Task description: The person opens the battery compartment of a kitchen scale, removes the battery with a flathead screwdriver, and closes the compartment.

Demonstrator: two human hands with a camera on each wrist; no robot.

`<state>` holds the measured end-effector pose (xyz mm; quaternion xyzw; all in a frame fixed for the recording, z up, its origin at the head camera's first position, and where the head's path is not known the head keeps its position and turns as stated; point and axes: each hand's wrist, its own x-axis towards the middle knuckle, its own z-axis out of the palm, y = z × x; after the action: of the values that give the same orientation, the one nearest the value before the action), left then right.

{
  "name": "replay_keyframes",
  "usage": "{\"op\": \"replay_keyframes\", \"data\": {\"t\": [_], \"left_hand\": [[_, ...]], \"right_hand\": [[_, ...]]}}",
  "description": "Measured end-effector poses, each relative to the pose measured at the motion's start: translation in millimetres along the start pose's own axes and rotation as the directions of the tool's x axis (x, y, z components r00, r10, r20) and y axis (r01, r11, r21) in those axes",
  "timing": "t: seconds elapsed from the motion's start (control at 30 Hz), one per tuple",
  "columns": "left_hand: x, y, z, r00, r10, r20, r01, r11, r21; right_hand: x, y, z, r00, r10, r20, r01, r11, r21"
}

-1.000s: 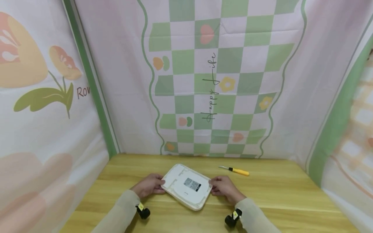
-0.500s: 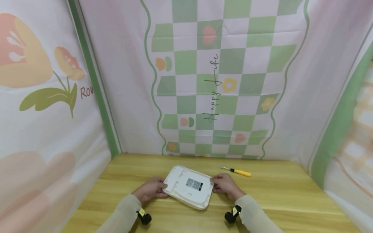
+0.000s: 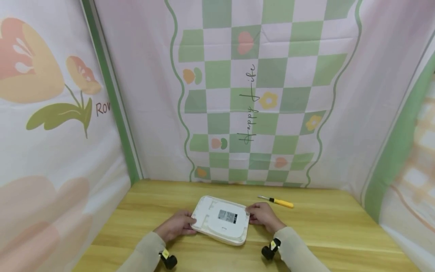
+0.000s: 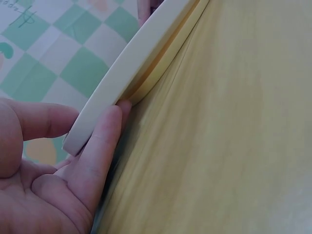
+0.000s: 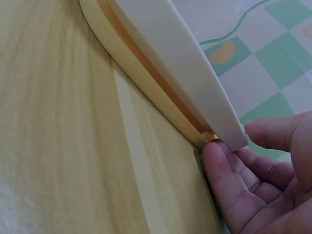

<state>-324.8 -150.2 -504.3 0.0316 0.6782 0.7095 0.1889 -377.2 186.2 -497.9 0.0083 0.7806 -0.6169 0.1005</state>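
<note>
A flat white plastic device (image 3: pixel 212 221) with rounded corners shows a face bearing a grey printed label (image 3: pixel 227 216) and a large rounded raised panel. My left hand (image 3: pixel 178 226) pinches its left edge, thumb above and fingers beneath. At the opposite edge, the right hand (image 3: pixel 265 217) holds it in a similar pinch. The left wrist view shows the device's thick white side (image 4: pixel 141 58) between thumb and fingers, with a cream layer below a narrow gap. That gap is orange-toned in the right wrist view, where the fingertips (image 5: pixel 218 156) lie under the device's corner.
A tool with a yellow handle (image 3: pixel 283 203), black collar and thin metal shaft lies on the wooden table (image 3: pixel 323 223), behind the right hand. Printed fabric walls (image 3: pixel 238 113) enclose the table at the back and sides. A small black camera is strapped to each wrist.
The device has turned slightly counterclockwise in the head view, its left edge moving nearer to me. Both hands keep their hold; the left has come down a little. The head view has shifted slightly.
</note>
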Motion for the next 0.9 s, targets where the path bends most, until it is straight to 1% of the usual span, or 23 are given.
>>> {"op": "replay_keyframes", "data": {"t": [0.17, 0.4, 0.57, 0.7, 0.9], "left_hand": [[-2.8, -0.6, 3.4, 1.0, -0.009, 0.0, 0.009, 1.0, -0.001], [-6.1, -3.8, 7.4, 1.0, -0.001, -0.006, 0.001, 1.0, -0.003], [-7.5, -5.0, 7.4, 1.0, 0.005, 0.013, -0.005, 1.0, 0.0], [-9.2, -4.9, 7.3, 1.0, 0.003, 0.026, -0.003, 1.0, -0.002], [-13.6, -4.5, 11.0, 1.0, -0.002, 0.022, 0.002, 1.0, -0.005]], "right_hand": [[1.9, -0.7, -1.5, 1.0, 0.008, -0.01, -0.008, 1.0, -0.011], [6.4, -2.6, -1.7, 1.0, 0.003, -0.031, -0.004, 1.0, -0.026], [8.9, -4.6, -1.3, 0.999, -0.007, -0.036, 0.006, 0.999, -0.032], [10.6, -6.0, -0.7, 0.999, 0.005, -0.036, -0.006, 1.0, -0.024], [14.1, -5.9, -0.2, 0.999, -0.011, -0.031, 0.01, 0.999, -0.034]]}}
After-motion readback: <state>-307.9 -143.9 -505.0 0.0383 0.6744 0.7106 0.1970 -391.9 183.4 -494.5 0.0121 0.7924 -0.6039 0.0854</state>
